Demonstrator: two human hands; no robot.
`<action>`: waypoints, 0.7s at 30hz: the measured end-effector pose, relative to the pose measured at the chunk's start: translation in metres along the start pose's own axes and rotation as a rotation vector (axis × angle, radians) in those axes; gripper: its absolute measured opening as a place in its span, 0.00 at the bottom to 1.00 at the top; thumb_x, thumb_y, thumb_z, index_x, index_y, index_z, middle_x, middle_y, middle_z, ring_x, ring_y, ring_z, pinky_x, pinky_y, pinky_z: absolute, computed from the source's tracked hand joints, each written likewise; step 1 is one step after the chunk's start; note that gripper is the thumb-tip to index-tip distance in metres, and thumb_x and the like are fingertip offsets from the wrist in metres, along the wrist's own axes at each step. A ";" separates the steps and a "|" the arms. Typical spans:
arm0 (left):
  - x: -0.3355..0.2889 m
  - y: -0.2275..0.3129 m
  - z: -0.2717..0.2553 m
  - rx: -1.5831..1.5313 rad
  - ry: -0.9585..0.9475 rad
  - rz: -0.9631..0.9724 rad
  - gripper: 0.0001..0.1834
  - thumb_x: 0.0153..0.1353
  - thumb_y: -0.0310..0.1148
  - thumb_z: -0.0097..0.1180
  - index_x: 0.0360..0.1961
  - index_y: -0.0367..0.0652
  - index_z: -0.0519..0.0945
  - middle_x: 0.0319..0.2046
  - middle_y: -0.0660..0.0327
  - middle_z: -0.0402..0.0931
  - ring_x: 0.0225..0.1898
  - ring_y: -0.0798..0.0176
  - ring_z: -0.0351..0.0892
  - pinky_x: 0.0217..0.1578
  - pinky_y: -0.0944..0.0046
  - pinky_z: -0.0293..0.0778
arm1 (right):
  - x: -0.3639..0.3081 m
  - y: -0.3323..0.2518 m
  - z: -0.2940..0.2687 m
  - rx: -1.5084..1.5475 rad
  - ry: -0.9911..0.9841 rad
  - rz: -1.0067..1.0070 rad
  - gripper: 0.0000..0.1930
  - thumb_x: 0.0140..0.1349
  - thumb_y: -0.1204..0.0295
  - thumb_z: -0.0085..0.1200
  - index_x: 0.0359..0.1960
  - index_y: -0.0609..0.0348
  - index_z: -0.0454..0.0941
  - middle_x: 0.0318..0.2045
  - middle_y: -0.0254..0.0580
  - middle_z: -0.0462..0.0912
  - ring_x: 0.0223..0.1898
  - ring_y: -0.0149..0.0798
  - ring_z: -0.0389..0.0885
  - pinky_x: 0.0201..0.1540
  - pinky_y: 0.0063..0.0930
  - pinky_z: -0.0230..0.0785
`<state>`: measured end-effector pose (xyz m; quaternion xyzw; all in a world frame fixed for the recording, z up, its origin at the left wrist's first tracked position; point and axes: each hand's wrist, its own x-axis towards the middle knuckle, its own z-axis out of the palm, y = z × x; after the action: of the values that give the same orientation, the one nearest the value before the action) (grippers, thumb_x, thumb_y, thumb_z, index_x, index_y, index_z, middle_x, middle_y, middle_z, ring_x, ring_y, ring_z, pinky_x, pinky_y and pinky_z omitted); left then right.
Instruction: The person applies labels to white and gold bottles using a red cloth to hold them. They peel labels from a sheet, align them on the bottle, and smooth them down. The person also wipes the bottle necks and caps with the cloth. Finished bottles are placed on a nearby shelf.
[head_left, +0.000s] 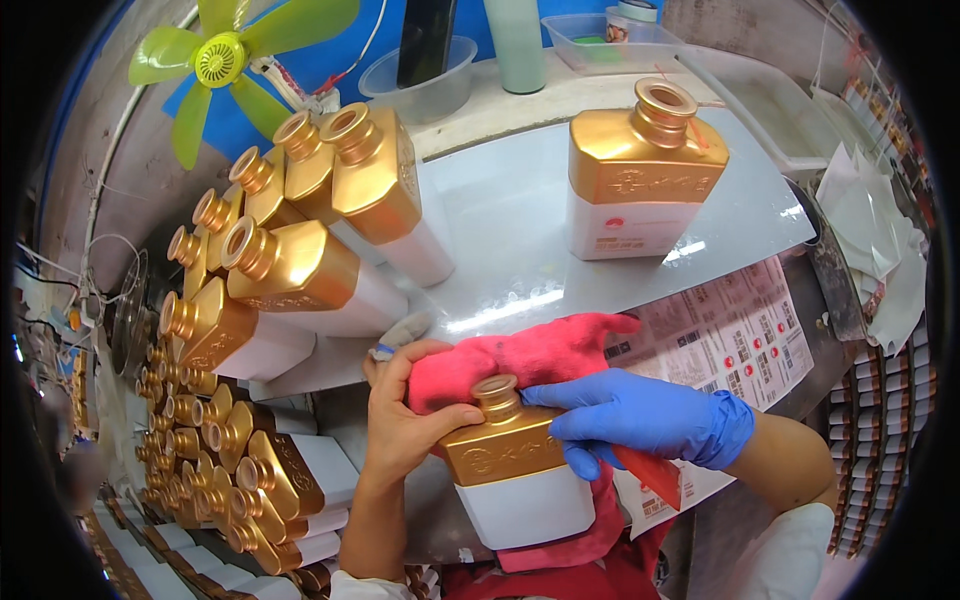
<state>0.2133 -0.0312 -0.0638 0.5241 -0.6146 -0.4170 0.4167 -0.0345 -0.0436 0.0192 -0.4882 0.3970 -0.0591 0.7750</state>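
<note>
A white bottle with a gold shoulder and neck (525,505) stands tilted in front of me, against a pink cloth (540,350). My bare left hand (410,405) grips it at the left shoulder, thumb beside the neck and fingers reaching behind onto the cloth. My right hand (640,415), in a blue glove, is at the bottle's right shoulder, its index finger stretched toward the neck. From under that palm sticks out a flat red scraper-like piece (655,478); the curled fingers partly hide it.
Another gold-and-white bottle (640,190) stands on the grey board (500,220). Several more (300,270) stand at its left, with many below. A printed label sheet (750,330) lies at right. Behind are a green fan (220,60), a plastic bowl (420,85) and trays (770,110).
</note>
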 end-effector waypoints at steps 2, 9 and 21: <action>-0.001 -0.002 0.002 -0.106 0.018 -0.097 0.34 0.31 0.31 0.76 0.44 0.43 0.77 0.46 0.59 0.70 0.55 0.62 0.59 0.54 0.64 0.62 | -0.004 0.002 -0.003 0.018 0.031 -0.028 0.25 0.62 0.68 0.42 0.59 0.68 0.62 0.22 0.38 0.80 0.28 0.28 0.76 0.39 0.21 0.67; -0.003 -0.003 -0.003 -0.077 0.007 -0.070 0.34 0.31 0.32 0.76 0.46 0.43 0.77 0.56 0.54 0.65 0.58 0.58 0.57 0.59 0.60 0.55 | -0.019 0.011 -0.011 0.078 0.147 -0.093 0.18 0.65 0.66 0.44 0.52 0.65 0.73 0.26 0.37 0.82 0.30 0.24 0.77 0.35 0.18 0.67; -0.041 0.008 -0.003 0.021 0.240 0.123 0.30 0.44 0.29 0.68 0.50 0.38 0.73 0.54 0.53 0.67 0.56 0.56 0.61 0.56 0.60 0.58 | -0.032 0.018 0.009 0.061 0.408 -0.231 0.11 0.64 0.74 0.47 0.44 0.66 0.76 0.40 0.42 0.80 0.43 0.30 0.78 0.48 0.22 0.70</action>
<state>0.2182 0.0105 -0.0581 0.5356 -0.5959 -0.3186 0.5065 -0.0560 -0.0125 0.0244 -0.4848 0.4848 -0.2567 0.6812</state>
